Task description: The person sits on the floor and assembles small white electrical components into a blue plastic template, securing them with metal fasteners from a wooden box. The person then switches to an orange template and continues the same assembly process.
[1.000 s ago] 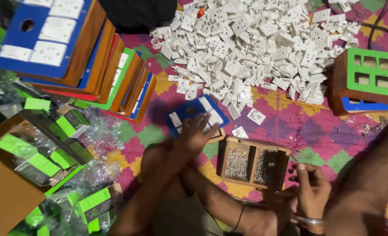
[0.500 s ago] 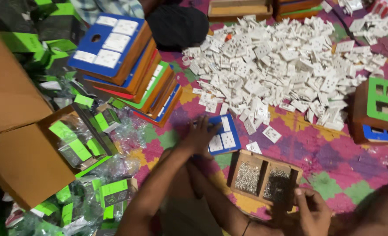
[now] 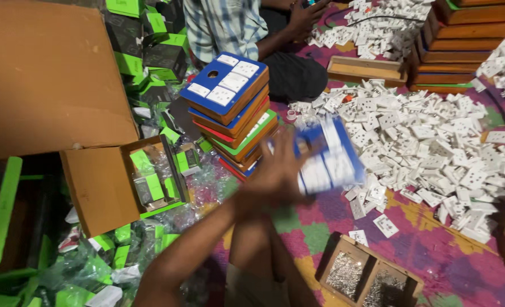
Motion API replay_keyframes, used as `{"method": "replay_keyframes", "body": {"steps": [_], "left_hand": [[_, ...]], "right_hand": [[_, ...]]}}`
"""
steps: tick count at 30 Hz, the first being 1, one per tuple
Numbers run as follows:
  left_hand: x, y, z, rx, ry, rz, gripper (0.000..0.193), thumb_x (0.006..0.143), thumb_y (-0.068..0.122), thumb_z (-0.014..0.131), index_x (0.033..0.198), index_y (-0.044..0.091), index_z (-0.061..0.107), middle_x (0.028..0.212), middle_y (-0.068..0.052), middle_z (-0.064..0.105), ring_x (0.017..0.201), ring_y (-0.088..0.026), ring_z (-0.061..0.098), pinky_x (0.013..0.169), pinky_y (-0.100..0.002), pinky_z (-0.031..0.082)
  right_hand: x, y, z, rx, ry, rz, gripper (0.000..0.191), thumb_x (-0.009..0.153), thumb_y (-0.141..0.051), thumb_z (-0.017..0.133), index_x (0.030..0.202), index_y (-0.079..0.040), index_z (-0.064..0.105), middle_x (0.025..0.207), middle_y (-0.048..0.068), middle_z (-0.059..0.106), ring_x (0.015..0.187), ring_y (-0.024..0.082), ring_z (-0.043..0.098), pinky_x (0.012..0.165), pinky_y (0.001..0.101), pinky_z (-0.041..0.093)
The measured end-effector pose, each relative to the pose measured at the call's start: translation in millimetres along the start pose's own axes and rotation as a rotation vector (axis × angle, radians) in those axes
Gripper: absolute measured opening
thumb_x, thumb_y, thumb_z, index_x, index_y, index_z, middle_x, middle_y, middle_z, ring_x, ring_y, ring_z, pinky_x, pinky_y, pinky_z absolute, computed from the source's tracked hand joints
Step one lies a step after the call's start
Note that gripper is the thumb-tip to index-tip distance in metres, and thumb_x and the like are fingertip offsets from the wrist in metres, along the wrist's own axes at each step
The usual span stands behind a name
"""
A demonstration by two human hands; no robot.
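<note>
Board (image 3: pixel 327 162), blue with white switches and blurred, is gripped by the left hand (image 3: pixel 275 176) above the patterned mat (image 3: pixel 434 256), just beside the stack of boards (image 3: pixel 232 108) and the heap of white sockets (image 3: pixel 429 148).

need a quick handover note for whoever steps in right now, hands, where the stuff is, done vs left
Left hand: grips a blue-faced switch board, lifted and motion-blurred, beside the stack of finished boards.
Right hand: out of view.
White sockets lie heaped on the patterned mat; wooden screw box sits near the knees; open carton holds green packs.
Done: several boards fitted and stacked.
Left: a large pile of loose sockets remains.
</note>
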State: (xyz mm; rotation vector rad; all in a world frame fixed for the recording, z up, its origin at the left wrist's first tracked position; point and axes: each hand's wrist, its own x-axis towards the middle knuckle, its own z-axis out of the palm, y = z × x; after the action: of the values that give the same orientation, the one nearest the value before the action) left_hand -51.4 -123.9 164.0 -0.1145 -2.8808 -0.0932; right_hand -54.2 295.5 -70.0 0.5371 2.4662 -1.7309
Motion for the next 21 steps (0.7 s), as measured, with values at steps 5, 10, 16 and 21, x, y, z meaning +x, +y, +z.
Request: {"method": "replay_keyframes", "body": {"steps": [5, 10, 16, 21], "left_hand": [[79, -104, -158, 0.0, 0.023, -0.569, 0.132, 0.047, 0.077, 0.088, 0.155, 0.019, 0.039, 0.158, -0.037, 0.019, 0.147, -0.055, 0.018, 0.11, -0.08, 0.013], [92, -182, -163, -0.038, -0.186, -0.828, 0.133, 0.044, 0.077, 0.081, 0.16, 0.032, 0.035, 0.165, -0.031, 0.021, 0.152, -0.056, 0.015, 0.114, -0.082, 0.013], [82, -229, -112, -0.107, -0.173, -0.768, 0.139, 0.049, 0.094, 0.071, 0.16, 0.021, 0.031, 0.16, -0.037, 0.02, 0.148, -0.056, 0.02, 0.116, -0.071, 0.02], [73, -168, -185, -0.07, -0.091, -0.486, 0.129, 0.053, 0.087, 0.072, 0.155, 0.016, 0.037, 0.155, -0.034, 0.031, 0.143, -0.054, 0.03, 0.116, -0.064, 0.028]], "right_hand": [[-5, -12, 2, -0.019, 0.006, 0.042, 0.021, 0.094, -0.016, 0.074, 0.105, 0.001, 0.071, 0.087, 0.009, 0.071, 0.076, 0.014, 0.065, 0.069, 0.0307, 0.055], [8, 3, 3, -0.017, 0.005, 0.064, 0.024, 0.092, -0.018, 0.074, 0.106, 0.001, 0.072, 0.088, 0.01, 0.072, 0.076, 0.015, 0.066, 0.067, 0.0327, 0.056], [-2, 6, -23, 0.041, -0.025, 0.061, 0.027, 0.091, -0.02, 0.074, 0.108, 0.001, 0.073, 0.09, 0.011, 0.072, 0.074, 0.017, 0.066, 0.066, 0.035, 0.057], [-99, -34, -47, 0.105, -0.009, -0.293, 0.025, 0.094, -0.023, 0.076, 0.103, 0.0, 0.077, 0.09, 0.01, 0.074, 0.084, 0.012, 0.066, 0.076, 0.029, 0.055]]}}
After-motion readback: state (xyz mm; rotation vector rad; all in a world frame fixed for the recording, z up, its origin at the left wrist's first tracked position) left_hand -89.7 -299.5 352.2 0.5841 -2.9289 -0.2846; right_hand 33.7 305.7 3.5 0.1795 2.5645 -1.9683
